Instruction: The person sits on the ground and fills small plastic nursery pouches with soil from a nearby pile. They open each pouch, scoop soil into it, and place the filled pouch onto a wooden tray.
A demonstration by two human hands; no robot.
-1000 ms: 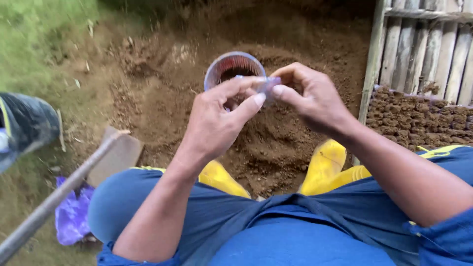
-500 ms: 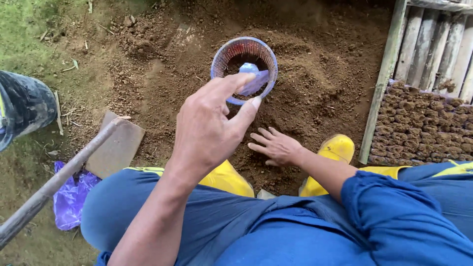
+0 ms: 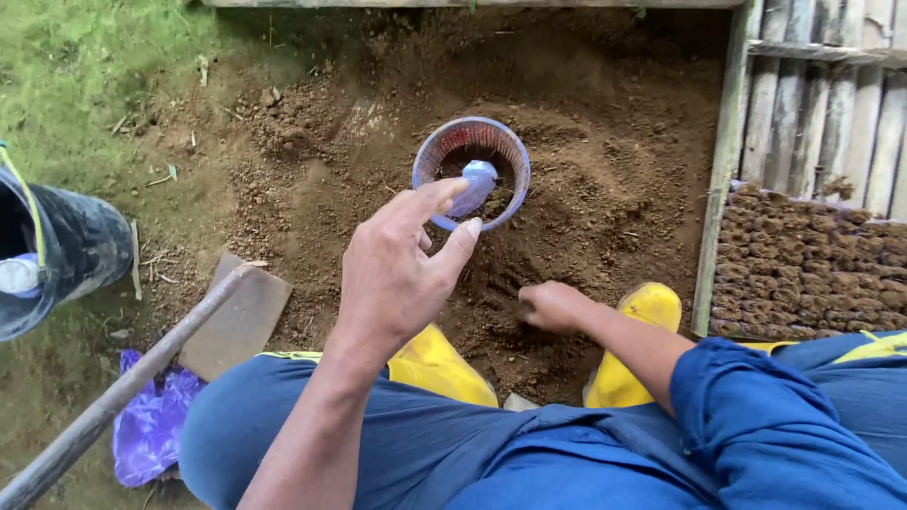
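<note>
Head view, largest item first. A heap of loose brown soil point(image 3: 605, 189) fills the frame from centre to 12 o'clock. At 3 o'clock, behind a wooden slat frame point(image 3: 822, 104), stand packed rows of dark soil-filled pots point(image 3: 803, 264). A black bucket point(image 3: 66, 250) sits at 9 o'clock. A long tool handle point(image 3: 123, 397) runs from 8 o'clock in to its flat blade point(image 3: 236, 316), with a scrap of purple plastic point(image 3: 151, 425) beside it. A pair of yellow boots point(image 3: 439, 364) rests at 6 o'clock. A round slotted basket point(image 3: 430, 161) with a purple rim is sunk in the soil just toward 12 o'clock from centre.

The left hand point(image 3: 397, 274) is raised at centre. Its thumb and forefinger are drawn narrow and seem to pinch a small pale blue pouch point(image 3: 479, 179), seen against the basket's opening. The right hand point(image 3: 553, 307) lies knuckles-up on the soil toward 5 o'clock, between the boots, with its fingers curled down into the earth. I cannot tell whether it grips a handful.

I judge this to be the soil-gathering step. Filling would call for the pouch mouth to be held open and brought to the loaded hand. The pouch's long axis runs from 7 to 1 o'clock, with the free end pointing to 1 o'clock. I cannot tell whether its mouth is open.
</note>
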